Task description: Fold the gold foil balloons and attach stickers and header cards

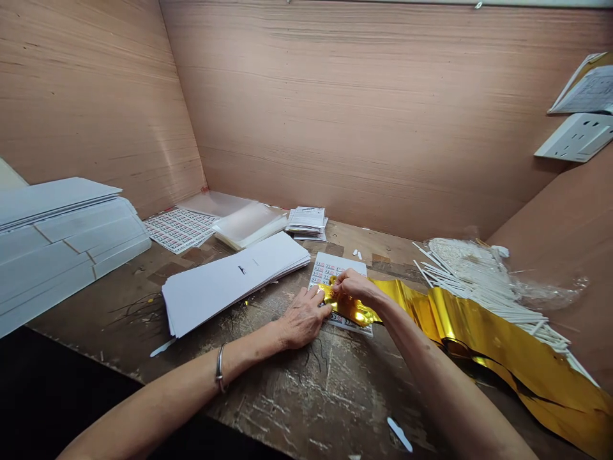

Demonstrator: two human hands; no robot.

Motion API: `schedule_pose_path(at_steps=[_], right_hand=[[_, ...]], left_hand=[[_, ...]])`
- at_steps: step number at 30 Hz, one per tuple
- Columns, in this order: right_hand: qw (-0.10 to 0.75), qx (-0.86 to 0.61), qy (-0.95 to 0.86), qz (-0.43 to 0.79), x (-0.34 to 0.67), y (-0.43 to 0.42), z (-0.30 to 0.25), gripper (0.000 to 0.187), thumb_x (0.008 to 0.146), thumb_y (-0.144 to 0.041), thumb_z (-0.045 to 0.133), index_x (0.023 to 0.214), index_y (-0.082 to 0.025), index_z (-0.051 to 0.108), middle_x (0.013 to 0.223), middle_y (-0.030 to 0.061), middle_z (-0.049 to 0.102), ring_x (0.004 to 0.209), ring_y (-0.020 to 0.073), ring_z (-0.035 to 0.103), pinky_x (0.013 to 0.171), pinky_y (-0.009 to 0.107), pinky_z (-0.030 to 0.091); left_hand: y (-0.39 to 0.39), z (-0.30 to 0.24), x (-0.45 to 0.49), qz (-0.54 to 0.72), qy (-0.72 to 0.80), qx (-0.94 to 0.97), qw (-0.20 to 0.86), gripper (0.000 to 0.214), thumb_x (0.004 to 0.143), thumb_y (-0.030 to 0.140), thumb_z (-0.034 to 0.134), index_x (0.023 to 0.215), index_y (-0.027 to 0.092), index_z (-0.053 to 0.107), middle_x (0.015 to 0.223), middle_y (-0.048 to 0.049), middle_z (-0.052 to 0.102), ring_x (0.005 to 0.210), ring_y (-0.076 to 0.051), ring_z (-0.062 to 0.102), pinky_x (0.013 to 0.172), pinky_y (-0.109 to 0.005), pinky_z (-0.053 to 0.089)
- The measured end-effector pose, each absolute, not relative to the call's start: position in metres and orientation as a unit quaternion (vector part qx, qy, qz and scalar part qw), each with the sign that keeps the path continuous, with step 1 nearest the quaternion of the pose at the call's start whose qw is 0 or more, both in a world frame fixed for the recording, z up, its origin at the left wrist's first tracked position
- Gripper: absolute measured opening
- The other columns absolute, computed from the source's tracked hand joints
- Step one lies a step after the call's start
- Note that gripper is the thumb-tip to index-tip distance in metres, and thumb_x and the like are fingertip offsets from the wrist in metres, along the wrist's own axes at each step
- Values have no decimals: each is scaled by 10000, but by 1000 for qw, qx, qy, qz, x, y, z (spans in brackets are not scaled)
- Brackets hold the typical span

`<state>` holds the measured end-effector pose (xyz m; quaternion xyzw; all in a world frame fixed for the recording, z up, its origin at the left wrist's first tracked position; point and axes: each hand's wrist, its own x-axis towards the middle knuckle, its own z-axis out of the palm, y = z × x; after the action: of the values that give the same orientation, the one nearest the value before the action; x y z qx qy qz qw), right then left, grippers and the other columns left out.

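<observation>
A long strip of shiny gold foil runs from the right edge of the table to the middle, where its end lies over a sheet of printed stickers. My left hand rests low on the table, its bent fingers pressing on the foil's end. Beside it, my right hand comes in over the strip with its fingers closed in a pinch on the foil. The fingertips of both hands are close together and partly hidden. Folds of foil bulge up to the right of my right wrist.
A stack of white cards lies left of my hands. White folded cartons fill the far left. Behind are clear plastic sheets, another sticker sheet and printed slips. White sticks lie at right. Wooden panels enclose the table.
</observation>
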<state>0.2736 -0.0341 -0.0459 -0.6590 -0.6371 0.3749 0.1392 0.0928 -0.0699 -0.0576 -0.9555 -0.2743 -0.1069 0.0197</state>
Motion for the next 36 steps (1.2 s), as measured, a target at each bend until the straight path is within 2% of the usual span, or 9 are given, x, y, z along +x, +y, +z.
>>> schedule_pose_path(at_steps=[7,19,24,31,36], right_hand=[[127,-682,-627,355,264,-37,-40,109,547,-99,484,454,-138,442,403,-62,291,419,52,241,421,225,154],[151,-663,-625,384,269,-36,-39,72,589,-135,490,544,-113,542,455,-32,439,457,67,357,442,202,243],[166,-659,-619,394,273,-37,-39,109,603,-144,486,596,-105,587,515,3,531,495,85,431,462,198,287],[157,-677,-610,381,266,-31,-45,60,579,-131,516,532,-110,547,436,-35,424,438,62,322,427,209,208],[154,-680,-608,379,263,-32,-43,84,603,-145,525,525,-117,533,447,-26,447,451,67,349,441,203,236]], left_hand=[[-69,-62,92,-100,-277,-956,12,224,839,165,370,1003,191,520,1024,-90,492,1002,-223,398,820,-369,348],[-69,-64,93,-102,-278,-955,15,206,832,147,369,974,155,519,1035,-105,499,997,-226,397,818,-366,347],[-68,-65,93,-91,-280,-955,23,183,841,161,356,895,150,529,977,-98,511,951,-225,416,794,-362,357],[-68,-66,93,-94,-280,-955,30,181,832,149,357,914,146,518,987,-105,503,940,-227,411,788,-368,357],[-68,-67,93,-101,-277,-955,30,191,837,149,354,937,142,516,1003,-111,501,970,-231,404,801,-368,356]])
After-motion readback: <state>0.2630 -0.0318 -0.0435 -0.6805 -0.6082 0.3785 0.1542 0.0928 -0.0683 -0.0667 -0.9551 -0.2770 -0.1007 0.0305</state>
